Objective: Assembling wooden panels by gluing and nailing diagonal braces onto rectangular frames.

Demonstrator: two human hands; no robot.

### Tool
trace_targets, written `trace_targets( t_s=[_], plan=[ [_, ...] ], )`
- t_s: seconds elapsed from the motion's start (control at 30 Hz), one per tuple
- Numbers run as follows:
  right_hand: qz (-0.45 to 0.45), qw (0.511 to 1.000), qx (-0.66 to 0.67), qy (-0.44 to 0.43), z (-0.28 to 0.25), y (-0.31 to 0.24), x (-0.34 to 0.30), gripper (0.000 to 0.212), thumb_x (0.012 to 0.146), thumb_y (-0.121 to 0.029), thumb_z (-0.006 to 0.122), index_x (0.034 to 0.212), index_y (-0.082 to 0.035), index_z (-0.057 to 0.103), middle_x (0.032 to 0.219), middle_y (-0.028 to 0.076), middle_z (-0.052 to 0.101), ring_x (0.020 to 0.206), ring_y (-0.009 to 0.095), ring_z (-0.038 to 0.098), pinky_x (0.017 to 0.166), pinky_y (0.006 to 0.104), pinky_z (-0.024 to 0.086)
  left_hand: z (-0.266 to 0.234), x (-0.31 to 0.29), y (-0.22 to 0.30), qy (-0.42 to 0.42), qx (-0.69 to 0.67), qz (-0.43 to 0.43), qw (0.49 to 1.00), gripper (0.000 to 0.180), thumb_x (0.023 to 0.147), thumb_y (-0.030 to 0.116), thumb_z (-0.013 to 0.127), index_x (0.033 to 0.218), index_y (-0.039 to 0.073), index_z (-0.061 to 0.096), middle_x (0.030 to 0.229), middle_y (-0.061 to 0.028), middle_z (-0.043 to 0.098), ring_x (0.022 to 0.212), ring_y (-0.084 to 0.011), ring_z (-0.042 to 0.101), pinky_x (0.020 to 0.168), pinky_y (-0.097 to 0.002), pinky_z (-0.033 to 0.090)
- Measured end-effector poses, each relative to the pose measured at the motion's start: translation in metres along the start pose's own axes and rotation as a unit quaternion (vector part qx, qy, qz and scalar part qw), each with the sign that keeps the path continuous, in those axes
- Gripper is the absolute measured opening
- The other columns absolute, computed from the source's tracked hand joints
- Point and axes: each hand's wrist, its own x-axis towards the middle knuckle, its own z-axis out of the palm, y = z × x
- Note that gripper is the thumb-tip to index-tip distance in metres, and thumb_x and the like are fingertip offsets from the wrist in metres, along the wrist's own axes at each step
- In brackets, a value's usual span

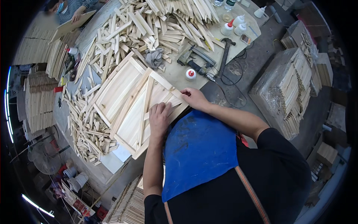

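Lying aslant at the near edge of a pale worktable (pixel 177 76), a framed panel (pixel 136 119) of raw, knotty wood is showing smooth planed boards, square-edged rails and a slim diagonal brace (pixel 147 98). The left hand (pixel 159 116) is bending its fingers onto the panel's face toward three o'clock; whether they are grasping a piece, one cannot tell. The right hand (pixel 194 98) is curling thumb and fingers at the corner toward two o'clock, its exact grip hidden. A second framed panel (pixel 121 87) is lying against the first at ten o'clock.

A crumpled grey cloth (pixel 154 58) is resting at twelve o'clock, below a tangled heap of long, splintery strips (pixel 160 28). Shorter offcuts (pixel 89 136) are spilling at eight o'clock. Toward two o'clock, a squat white bottle (pixel 190 74) with a red cap is standing near a dull green-and-black power tool (pixel 195 59) and a dark hammer (pixel 225 56).

A smooth, smudged blue apron (pixel 201 149) is covering the worker's front at four o'clock. Farther out, glossy plastic film is wrapping a blocky timber stack (pixel 285 89) near three o'clock, while at eleven o'clock a co-worker (pixel 76 11) in a checked sleeve is holding a flat board (pixel 71 26).
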Motion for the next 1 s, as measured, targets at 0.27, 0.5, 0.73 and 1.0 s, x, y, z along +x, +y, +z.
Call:
trace_targets(
  t_s=[0.27, 0.5, 0.73, 1.0],
  plan=[
    [-0.011, 0.999, -0.047, 0.006, -0.010, -0.017, -0.004, 0.031, 0.094, -0.023, 0.066, 0.114, 0.001, 0.071, 0.101, 0.016, 0.076, 0.091, 0.026, 0.074, 0.085, 0.0374, 0.057, 0.015, -0.005, -0.003, 0.047, -0.039, -0.015, 0.998, 0.042, 0.079, 0.004, 0.061, 0.119, 0.010, 0.072, 0.109, -0.0086, 0.064, 0.106, -0.0297, 0.060, 0.095, -0.0430, 0.047],
    [-0.220, 0.934, -0.261, 0.110, 0.000, -0.039, -0.011, 0.026, 0.088, -0.017, 0.073, 0.109, -0.003, 0.069, 0.108, 0.014, 0.068, 0.102, 0.034, 0.065, 0.089, 0.0417, 0.053, 0.016, -0.019, -0.016, 0.091, -0.071, -0.017, 0.993, 0.043, 0.079, 0.006, 0.063, 0.122, 0.009, 0.070, 0.110, -0.0089, 0.069, 0.105, -0.0287, 0.062, 0.096, -0.0415, 0.049],
    [-0.392, 0.860, -0.317, -0.077, 0.025, -0.072, -0.016, 0.023, 0.083, -0.007, 0.073, 0.106, -0.007, 0.069, 0.106, 0.012, 0.064, 0.101, 0.035, 0.061, 0.088, 0.0442, 0.052, 0.027, -0.021, -0.013, 0.154, -0.121, -0.049, 0.979, 0.051, 0.088, 0.010, 0.067, 0.139, 0.007, 0.060, 0.108, -0.0108, 0.070, 0.102, -0.0290, 0.064, 0.093, -0.0399, 0.052],
    [-0.351, 0.854, -0.371, -0.100, 0.034, -0.073, -0.012, 0.014, 0.085, -0.008, 0.073, 0.099, -0.009, 0.072, 0.102, 0.009, 0.065, 0.097, 0.032, 0.063, 0.085, 0.0433, 0.053, -0.002, -0.046, -0.013, 0.259, -0.109, -0.066, 0.957, 0.048, 0.084, 0.009, 0.072, 0.132, 0.008, 0.064, 0.109, -0.0118, 0.068, 0.105, -0.0312, 0.064, 0.096, -0.0431, 0.051]
  ],
)
